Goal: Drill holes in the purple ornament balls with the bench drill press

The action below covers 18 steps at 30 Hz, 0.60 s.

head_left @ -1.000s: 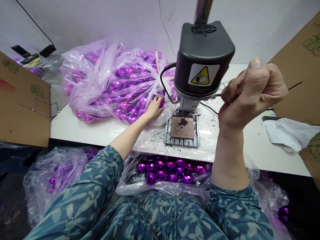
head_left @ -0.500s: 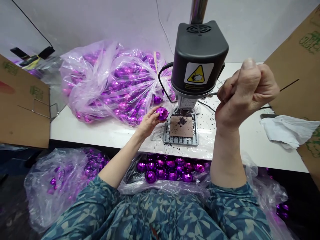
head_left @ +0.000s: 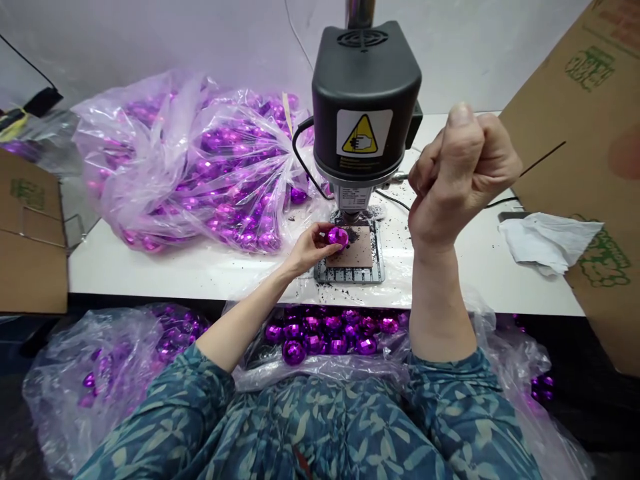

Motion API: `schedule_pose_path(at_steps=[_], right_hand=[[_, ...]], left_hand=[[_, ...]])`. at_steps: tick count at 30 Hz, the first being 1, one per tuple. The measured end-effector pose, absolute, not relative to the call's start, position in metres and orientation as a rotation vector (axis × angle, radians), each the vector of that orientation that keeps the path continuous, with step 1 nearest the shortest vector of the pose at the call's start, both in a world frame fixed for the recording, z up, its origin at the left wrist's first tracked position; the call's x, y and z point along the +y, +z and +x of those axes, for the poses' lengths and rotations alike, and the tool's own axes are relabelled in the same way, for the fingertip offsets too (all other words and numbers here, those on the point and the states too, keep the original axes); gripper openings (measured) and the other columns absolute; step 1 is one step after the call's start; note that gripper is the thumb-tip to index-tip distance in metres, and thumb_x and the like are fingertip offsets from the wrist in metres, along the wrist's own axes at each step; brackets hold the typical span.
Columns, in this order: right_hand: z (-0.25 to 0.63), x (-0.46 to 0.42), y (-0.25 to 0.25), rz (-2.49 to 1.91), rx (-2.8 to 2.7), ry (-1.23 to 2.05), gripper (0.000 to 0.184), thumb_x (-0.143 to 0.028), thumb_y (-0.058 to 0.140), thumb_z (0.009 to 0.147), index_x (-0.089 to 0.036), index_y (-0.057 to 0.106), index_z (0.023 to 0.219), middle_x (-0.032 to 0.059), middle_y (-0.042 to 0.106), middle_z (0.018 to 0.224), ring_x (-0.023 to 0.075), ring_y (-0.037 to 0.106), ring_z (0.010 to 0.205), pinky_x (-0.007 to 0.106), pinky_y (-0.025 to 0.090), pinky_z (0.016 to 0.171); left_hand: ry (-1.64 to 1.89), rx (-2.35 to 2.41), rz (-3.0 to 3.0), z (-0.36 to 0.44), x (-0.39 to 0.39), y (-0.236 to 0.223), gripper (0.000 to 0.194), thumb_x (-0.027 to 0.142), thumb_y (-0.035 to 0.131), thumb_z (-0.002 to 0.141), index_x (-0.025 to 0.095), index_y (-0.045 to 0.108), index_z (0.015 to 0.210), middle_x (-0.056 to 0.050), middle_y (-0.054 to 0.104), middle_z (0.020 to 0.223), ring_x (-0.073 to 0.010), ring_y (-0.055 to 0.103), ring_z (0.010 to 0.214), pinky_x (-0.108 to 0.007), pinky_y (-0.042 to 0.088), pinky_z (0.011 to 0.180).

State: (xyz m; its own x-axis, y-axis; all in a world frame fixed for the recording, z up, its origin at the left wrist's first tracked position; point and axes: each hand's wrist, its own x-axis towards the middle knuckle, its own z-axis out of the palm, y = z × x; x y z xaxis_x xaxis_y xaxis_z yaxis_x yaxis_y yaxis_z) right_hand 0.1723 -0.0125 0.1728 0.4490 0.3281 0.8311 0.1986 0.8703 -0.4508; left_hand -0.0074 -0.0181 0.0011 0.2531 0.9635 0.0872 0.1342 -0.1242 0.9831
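Between the thumb and fingers of my left hand (head_left: 311,250) is a shiny purple faceted disco ball ornament (head_left: 338,237). The ball is over the left part of a brown board (head_left: 357,253) on the slotted metal base (head_left: 377,273), just below a black bench drill press (head_left: 367,87). I cannot tell whether the ball touches the board. My right hand (head_left: 460,177) is a raised fist at the machine's right side, wrapped around its lever (head_left: 399,179); most of the lever is hidden by the fingers. Dark shavings lie on the board and around the base.
A large clear bag (head_left: 195,160) full of purple balls lies on the white table (head_left: 165,277) at left. Below the table's front edge, an open plastic-lined container holds more balls (head_left: 315,343). Cardboard boxes (head_left: 30,233) flank both sides; a white cloth (head_left: 547,240) lies at right.
My left hand has carried the ball rightward relative to the drill press, from beside the base to over the board. My right fist stays at the lever. The whole view has shifted slightly.
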Motion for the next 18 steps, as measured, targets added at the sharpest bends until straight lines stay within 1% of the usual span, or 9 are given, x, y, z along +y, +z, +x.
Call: schedule_pose_path(at_steps=[4, 7, 9, 11, 14, 18], right_hand=[[0.172, -0.011, 0.172, -0.608, -1.132, 0.008, 0.052, -0.055, 0.045, 0.091, -0.023, 0.019, 0.060, -0.0072, 0.027, 0.042, 0.0033, 0.024, 0.034, 0.025, 0.025, 0.036], [0.173, -0.010, 0.170, -0.645, -1.145, -0.040, 0.049, -0.055, 0.040, 0.094, -0.024, 0.018, 0.062, -0.0077, 0.026, 0.042, 0.0022, 0.025, 0.034, 0.022, 0.025, 0.038], [0.173, -0.011, 0.170, -0.616, -1.137, -0.019, 0.050, -0.054, 0.042, 0.094, -0.023, 0.020, 0.062, -0.0082, 0.027, 0.043, 0.0011, 0.025, 0.035, 0.020, 0.025, 0.039], [0.172, -0.013, 0.171, -0.567, -1.114, 0.037, 0.052, -0.054, 0.049, 0.092, -0.022, 0.023, 0.060, -0.0083, 0.029, 0.043, 0.0012, 0.027, 0.036, 0.021, 0.023, 0.040], [0.171, -0.016, 0.173, -0.561, -1.090, 0.100, 0.058, -0.059, 0.055, 0.089, -0.021, 0.023, 0.059, -0.0075, 0.030, 0.042, 0.0043, 0.027, 0.036, 0.027, 0.023, 0.040], [0.170, -0.020, 0.171, -0.593, -1.070, 0.118, 0.061, -0.064, 0.055, 0.088, -0.022, 0.022, 0.058, -0.0058, 0.030, 0.042, 0.0067, 0.025, 0.037, 0.032, 0.023, 0.041]], left_hand=[[0.973, 1.168, 1.617, 0.001, -0.019, 0.003, 0.052, 0.027, 0.084, 0.076, 0.015, 0.063, 0.123, -0.009, 0.073, 0.105, -0.0146, 0.068, 0.079, -0.031, 0.058, 0.071], [1.003, 1.233, 1.759, 0.011, -0.019, 0.003, 0.052, 0.026, 0.087, 0.073, 0.018, 0.067, 0.120, -0.008, 0.070, 0.108, -0.0165, 0.067, 0.085, -0.033, 0.059, 0.076], [1.040, 1.270, 1.830, 0.018, -0.020, 0.001, 0.050, 0.026, 0.088, 0.072, 0.019, 0.068, 0.118, -0.007, 0.068, 0.111, -0.0193, 0.068, 0.094, -0.035, 0.059, 0.082], [1.074, 1.304, 1.836, 0.024, -0.022, -0.002, 0.050, 0.024, 0.088, 0.073, 0.020, 0.068, 0.118, -0.008, 0.068, 0.113, -0.0212, 0.068, 0.100, -0.037, 0.059, 0.086], [1.117, 1.330, 1.779, 0.031, -0.025, -0.009, 0.053, 0.022, 0.088, 0.073, 0.018, 0.064, 0.120, -0.008, 0.071, 0.111, -0.0221, 0.069, 0.102, -0.038, 0.058, 0.089], [1.171, 1.308, 1.777, 0.033, -0.027, -0.015, 0.052, 0.024, 0.089, 0.074, 0.019, 0.063, 0.119, -0.008, 0.073, 0.111, -0.0222, 0.070, 0.101, -0.038, 0.058, 0.088]])
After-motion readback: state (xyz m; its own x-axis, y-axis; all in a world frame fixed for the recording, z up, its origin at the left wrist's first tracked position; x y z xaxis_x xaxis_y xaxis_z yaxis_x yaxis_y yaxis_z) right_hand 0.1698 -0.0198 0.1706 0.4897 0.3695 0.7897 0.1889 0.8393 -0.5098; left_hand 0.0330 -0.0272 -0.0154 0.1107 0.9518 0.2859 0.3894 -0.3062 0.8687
